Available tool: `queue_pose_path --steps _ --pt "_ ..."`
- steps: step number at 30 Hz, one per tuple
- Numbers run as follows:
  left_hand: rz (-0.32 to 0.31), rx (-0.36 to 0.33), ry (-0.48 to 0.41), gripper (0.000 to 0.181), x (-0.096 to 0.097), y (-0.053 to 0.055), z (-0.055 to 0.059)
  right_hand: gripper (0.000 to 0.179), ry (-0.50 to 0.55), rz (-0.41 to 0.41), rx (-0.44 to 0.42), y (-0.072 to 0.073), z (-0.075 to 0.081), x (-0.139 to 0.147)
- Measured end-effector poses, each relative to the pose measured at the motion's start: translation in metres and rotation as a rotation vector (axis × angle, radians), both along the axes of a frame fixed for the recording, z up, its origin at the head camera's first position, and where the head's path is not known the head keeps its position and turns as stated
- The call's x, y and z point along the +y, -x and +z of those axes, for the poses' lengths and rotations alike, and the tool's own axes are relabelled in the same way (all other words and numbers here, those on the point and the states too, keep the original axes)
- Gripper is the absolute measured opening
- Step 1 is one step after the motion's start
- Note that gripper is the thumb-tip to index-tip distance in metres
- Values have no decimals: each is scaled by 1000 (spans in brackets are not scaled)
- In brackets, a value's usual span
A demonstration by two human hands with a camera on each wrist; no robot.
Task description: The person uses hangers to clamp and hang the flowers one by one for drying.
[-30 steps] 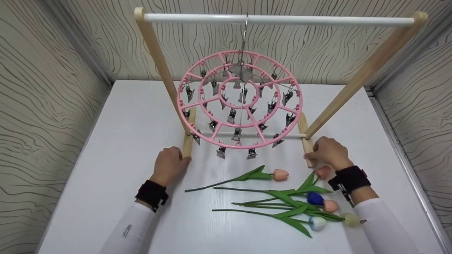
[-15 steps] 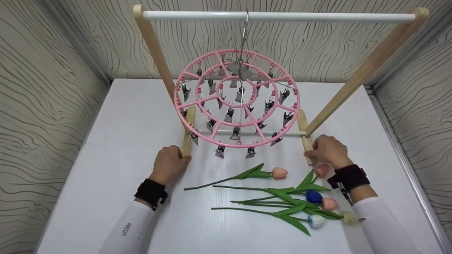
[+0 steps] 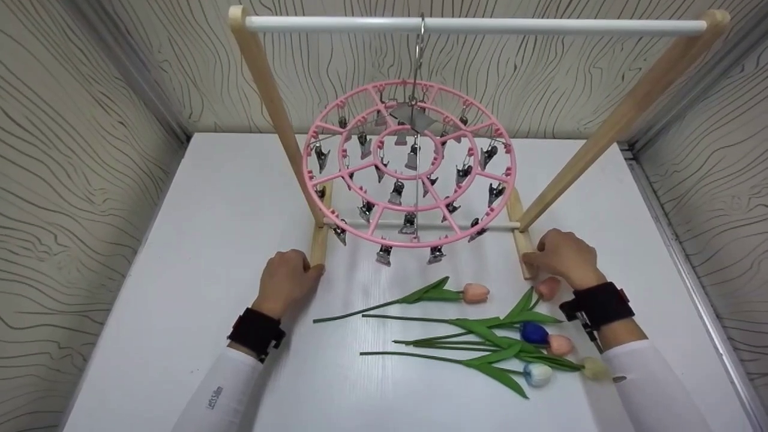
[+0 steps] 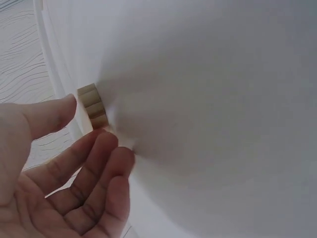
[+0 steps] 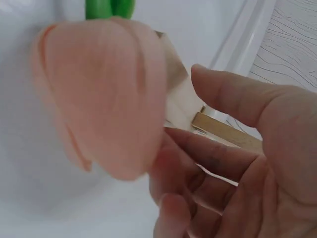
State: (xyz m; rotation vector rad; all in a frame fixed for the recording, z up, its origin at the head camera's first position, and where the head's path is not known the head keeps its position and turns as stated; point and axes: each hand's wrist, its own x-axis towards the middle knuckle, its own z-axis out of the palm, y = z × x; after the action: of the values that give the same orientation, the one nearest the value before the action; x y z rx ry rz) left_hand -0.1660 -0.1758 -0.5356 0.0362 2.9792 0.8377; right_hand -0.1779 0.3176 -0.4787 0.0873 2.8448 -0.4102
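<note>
A wooden rack with a white top bar (image 3: 336, 24) stands on the table. From the bar hangs a round pink clip hanger (image 3: 414, 244) with several metal clips. At the rack's left foot (image 3: 320, 243), my left hand (image 3: 287, 279) pinches the front end between thumb and fingers; the foot's end (image 4: 93, 106) shows between them in the left wrist view. My right hand (image 3: 567, 258) holds the right foot (image 3: 523, 246) likewise. Close by the right fingers lies a pink artificial tulip (image 5: 104, 99), large in the right wrist view.
In front of the rack lie several more artificial tulips, among them a pink one (image 3: 476, 293), a blue one (image 3: 534, 332), a blue-and-white one (image 3: 537, 375) and a pale yellow one (image 3: 595, 369). Patterned walls (image 3: 540, 84) border the white table (image 3: 192, 252).
The pink hanger swings slightly, left and then back to the right. My right hand has shifted a little to the right at the foot. The left hand and the tulips stay put.
</note>
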Motion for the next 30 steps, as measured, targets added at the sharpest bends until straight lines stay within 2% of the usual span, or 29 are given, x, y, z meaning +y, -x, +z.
queue_pose_path --steps 3,5,10,14,16,19,24,30 --pt "-18 17 2 28 3 -7 6 42 1 19 84 -7 6 -5" --pt "-55 42 -1 26 6 -11 10 46 14 53 138 -12 9 -10" --pt "-212 82 -4 24 19 -26 21 37 62 148 265 -26 9 -32" --pt "-330 59 14 28 29 -40 25 28 66 279 396 -38 5 -48" --pt "-371 45 34 30 34 -47 26 27 70 338 425 -43 1 -56" --pt "-422 59 77 29 38 -55 24 28 87 401 447 -51 -5 -65" --pt "-493 117 138 23 41 -64 14 27 115 497 512 -58 -15 -77" --pt "-515 155 188 17 44 -66 3 24 123 582 550 -63 -18 -89"
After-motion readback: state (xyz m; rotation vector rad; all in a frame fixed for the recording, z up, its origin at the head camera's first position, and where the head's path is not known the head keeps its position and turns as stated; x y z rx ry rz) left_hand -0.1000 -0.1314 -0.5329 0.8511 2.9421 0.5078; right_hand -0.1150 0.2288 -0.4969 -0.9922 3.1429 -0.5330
